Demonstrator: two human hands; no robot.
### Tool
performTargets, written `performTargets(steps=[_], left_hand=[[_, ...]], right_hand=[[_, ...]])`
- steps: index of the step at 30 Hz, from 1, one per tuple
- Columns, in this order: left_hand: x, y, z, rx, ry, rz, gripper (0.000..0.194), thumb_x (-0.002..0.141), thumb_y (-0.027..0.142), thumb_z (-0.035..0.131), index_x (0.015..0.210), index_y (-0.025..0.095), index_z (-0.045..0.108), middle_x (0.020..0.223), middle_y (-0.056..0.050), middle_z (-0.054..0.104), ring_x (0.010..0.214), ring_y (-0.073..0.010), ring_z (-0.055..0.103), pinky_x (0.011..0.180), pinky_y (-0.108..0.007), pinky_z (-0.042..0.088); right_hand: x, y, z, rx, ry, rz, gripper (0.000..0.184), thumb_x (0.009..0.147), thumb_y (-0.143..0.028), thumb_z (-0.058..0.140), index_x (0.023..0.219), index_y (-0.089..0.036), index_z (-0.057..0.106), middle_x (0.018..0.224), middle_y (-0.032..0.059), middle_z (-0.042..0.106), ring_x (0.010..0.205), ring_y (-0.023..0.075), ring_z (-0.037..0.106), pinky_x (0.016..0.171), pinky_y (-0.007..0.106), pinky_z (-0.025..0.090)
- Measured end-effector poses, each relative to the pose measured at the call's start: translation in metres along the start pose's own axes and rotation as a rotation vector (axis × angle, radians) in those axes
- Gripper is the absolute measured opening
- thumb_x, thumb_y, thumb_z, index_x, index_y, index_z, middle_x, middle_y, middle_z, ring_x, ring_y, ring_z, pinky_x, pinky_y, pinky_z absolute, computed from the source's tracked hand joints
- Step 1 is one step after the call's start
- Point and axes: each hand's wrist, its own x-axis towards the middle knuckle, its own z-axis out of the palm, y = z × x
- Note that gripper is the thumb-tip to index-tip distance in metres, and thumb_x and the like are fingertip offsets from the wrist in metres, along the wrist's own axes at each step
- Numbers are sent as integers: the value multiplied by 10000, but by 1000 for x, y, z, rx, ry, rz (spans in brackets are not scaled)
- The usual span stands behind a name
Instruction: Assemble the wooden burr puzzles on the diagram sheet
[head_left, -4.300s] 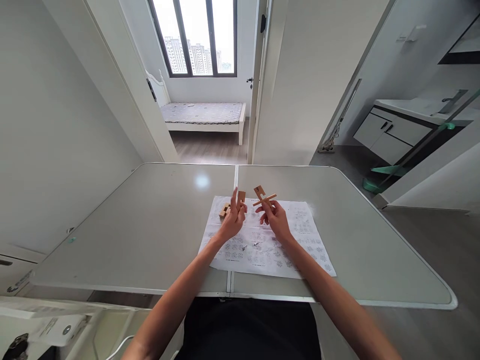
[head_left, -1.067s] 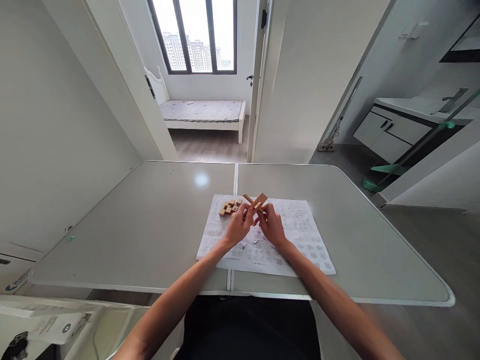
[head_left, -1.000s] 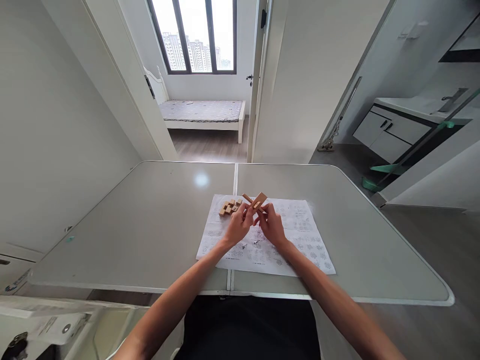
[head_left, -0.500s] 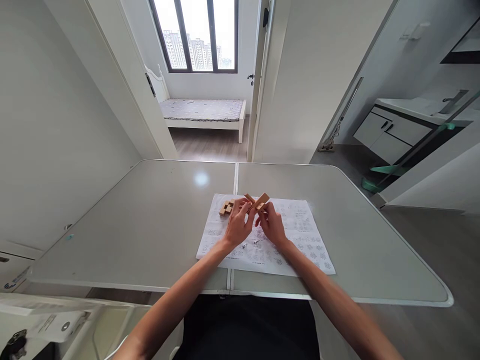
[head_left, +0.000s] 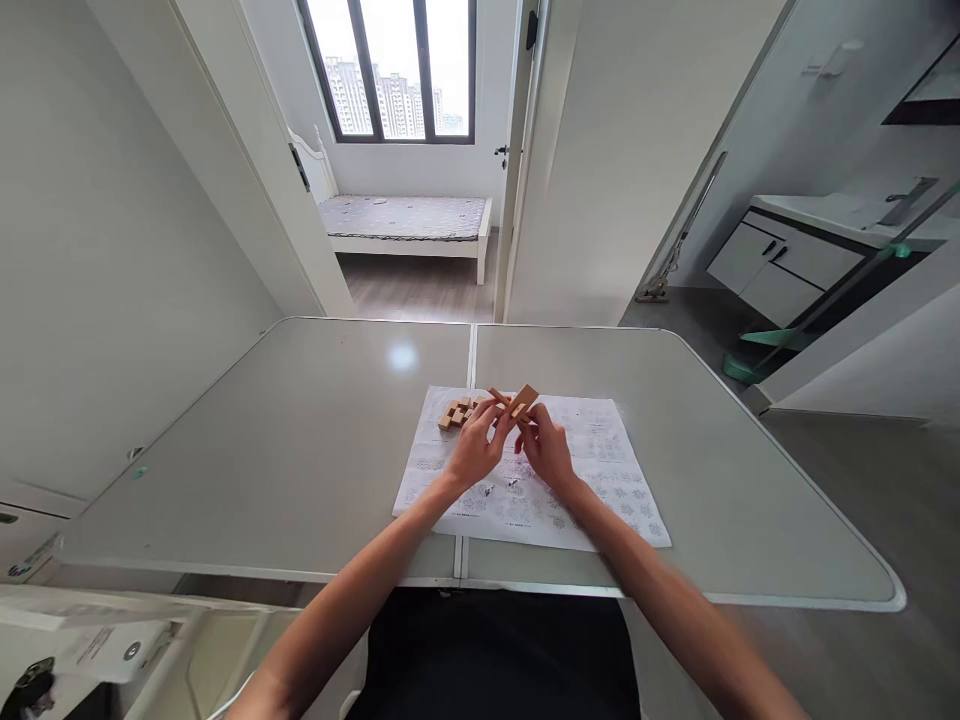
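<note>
My left hand (head_left: 474, 450) and my right hand (head_left: 546, 450) meet over a printed instruction sheet (head_left: 600, 470) on the grey table (head_left: 300, 450). Together they pinch a small crossed assembly of wooden puzzle pieces (head_left: 514, 402), held just above the sheet. Fingers of both hands are closed on the wood. A small pile of loose wooden puzzle blocks (head_left: 457, 412) lies on the sheet's far left corner, just beyond my left hand.
The folding table has a centre seam (head_left: 470, 360) and rounded corners. Beyond it an open doorway shows a bed (head_left: 405, 225) under a window. A cabinet with a sink (head_left: 795, 260) and a green mop (head_left: 772, 340) stand at the right.
Earlier my hands were apart, each with its own wooden piece. They have come together on one crossed assembly, and the fingers shift slightly on it over the last second.
</note>
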Motion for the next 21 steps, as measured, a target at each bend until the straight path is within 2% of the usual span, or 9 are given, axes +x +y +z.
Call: performTargets(steps=[7,13,15,18,21], left_hand=[[1,-4,0,-54,8,-95,349,1074,411,438,1103,197,712,1216,-137,679,1152,-263,651,1005,-422,529],[4,-10,-2,-202,-43,-308,404,1029,514,505,962,194,742,1202,-119,670,1078,-237,659,905,-354,572],[4,-12,-3,-211,-49,-335,416,1011,544,528,933,199,746,1160,-110,676,1054,-234,659,888,-350,576],[4,-12,-1,-179,24,-304,419,999,559,542,907,196,731,1094,-105,673,996,-226,659,825,-337,573],[2,-10,0,-166,50,-318,416,1003,554,538,865,193,692,879,-65,673,799,-180,639,693,-293,530]], right_hand=[[1,-5,-1,64,1,-2,296,1061,-538,432,949,-265,410,800,-11,704,504,159,687,507,258,490],[2,-9,-2,93,11,-18,262,1058,-510,452,977,-262,441,849,2,726,496,153,679,497,264,491],[2,-10,-2,87,12,-9,263,1055,-517,452,993,-261,458,849,6,734,500,159,682,507,272,499],[2,-11,-1,88,11,29,295,1044,-556,456,990,-266,467,863,6,740,504,166,683,516,280,497],[2,-11,1,79,12,53,328,1037,-594,445,998,-269,462,869,6,742,512,174,688,529,287,500]])
